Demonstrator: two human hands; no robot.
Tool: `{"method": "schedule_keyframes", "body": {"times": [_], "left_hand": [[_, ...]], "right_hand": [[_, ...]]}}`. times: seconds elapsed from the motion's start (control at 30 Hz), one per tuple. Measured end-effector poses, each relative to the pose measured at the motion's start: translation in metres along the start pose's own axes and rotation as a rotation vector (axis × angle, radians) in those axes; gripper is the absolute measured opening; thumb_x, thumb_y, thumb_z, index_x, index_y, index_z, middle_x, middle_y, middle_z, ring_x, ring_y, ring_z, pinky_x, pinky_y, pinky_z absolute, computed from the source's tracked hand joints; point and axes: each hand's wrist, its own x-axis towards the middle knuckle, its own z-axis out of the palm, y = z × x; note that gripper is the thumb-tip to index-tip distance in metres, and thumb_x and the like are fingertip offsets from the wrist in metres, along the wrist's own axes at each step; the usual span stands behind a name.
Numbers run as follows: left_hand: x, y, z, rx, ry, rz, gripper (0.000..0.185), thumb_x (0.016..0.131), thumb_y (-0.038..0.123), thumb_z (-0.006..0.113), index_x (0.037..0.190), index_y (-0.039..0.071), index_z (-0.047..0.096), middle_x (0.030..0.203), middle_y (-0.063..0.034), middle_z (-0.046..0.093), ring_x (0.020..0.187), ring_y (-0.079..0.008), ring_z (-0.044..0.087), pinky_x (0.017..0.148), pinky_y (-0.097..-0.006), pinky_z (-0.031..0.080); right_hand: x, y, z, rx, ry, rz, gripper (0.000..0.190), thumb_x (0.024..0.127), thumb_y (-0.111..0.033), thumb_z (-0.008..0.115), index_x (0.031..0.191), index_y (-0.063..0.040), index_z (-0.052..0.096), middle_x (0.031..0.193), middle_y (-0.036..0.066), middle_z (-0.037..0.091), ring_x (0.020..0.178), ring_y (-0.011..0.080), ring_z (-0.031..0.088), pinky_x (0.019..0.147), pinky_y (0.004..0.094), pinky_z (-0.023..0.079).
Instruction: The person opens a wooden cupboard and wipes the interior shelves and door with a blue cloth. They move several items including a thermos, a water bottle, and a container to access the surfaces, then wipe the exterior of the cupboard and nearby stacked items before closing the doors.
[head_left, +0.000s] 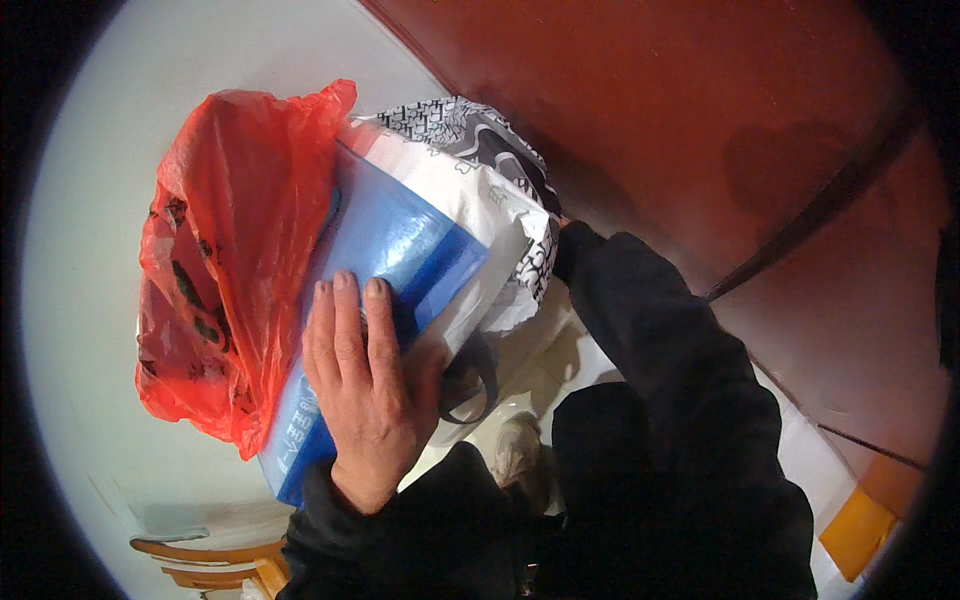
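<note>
My left hand lies with its palm against a glossy blue package that bears white writing. Around the upper left part of that package is a crumpled red plastic bag with dark print. Behind it, on the right, bulges a white plastic bag with black lettering and patterns. My right arm, in a black sleeve, reaches to the far side of the white bag; the bag hides nearly all of my right hand, so its grip cannot be seen. A dark strap or loop hangs below the bags.
A large dark red panel, seemingly a door, rises at the right, beside a pale wall on the left. An orange-brown wooden piece of furniture stands at the lower left. A shoe shows on the pale floor. A yellow-orange object is at the lower right.
</note>
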Motion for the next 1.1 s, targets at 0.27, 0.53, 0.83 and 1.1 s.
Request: {"method": "schedule_keyframes", "body": {"times": [0.27,0.53,0.83,1.1], "left_hand": [[-0.004,0.000,0.002,-0.004,0.006,0.002,0.077,0.085,0.022,0.074,0.151,0.001,0.038,0.151,-0.0301,0.039,0.139,-0.0490,0.039,0.113,-0.0582,0.031],[0.004,0.011,-0.012,-0.045,-0.034,-0.083,0.075,0.087,0.026,0.074,0.149,0.001,0.040,0.151,-0.0299,0.040,0.141,-0.0448,0.039,0.116,-0.0565,0.025],[0.030,0.021,0.010,0.166,0.116,-0.004,0.078,0.076,0.027,0.082,0.146,0.017,0.050,0.148,-0.0224,0.046,0.136,-0.0381,0.045,0.112,-0.0539,0.031],[0.031,0.015,0.005,0.053,0.174,-0.033,0.067,0.079,0.016,0.078,0.142,0.014,0.055,0.145,-0.0208,0.052,0.130,-0.0382,0.052,0.108,-0.0485,0.037]], "right_hand": [[-0.013,0.002,-0.047,0.414,0.018,0.168,0.037,0.100,-0.035,0.057,0.121,-0.005,0.063,0.109,0.007,0.068,0.096,0.0201,0.066,0.086,0.0337,0.054],[-0.133,-0.041,-0.083,1.316,-0.015,0.487,0.034,0.097,-0.044,0.062,0.104,-0.010,0.065,0.089,0.002,0.065,0.078,0.0164,0.063,0.071,0.0321,0.053],[-0.147,-0.045,-0.044,0.877,0.012,0.293,0.024,0.099,-0.027,0.061,0.108,-0.005,0.065,0.092,0.005,0.067,0.079,0.0148,0.062,0.065,0.0329,0.051],[-0.169,-0.032,-0.030,1.257,-0.021,0.416,0.030,0.096,-0.029,0.065,0.114,-0.005,0.063,0.091,0.008,0.070,0.082,0.0181,0.067,0.073,0.0342,0.055]]}}
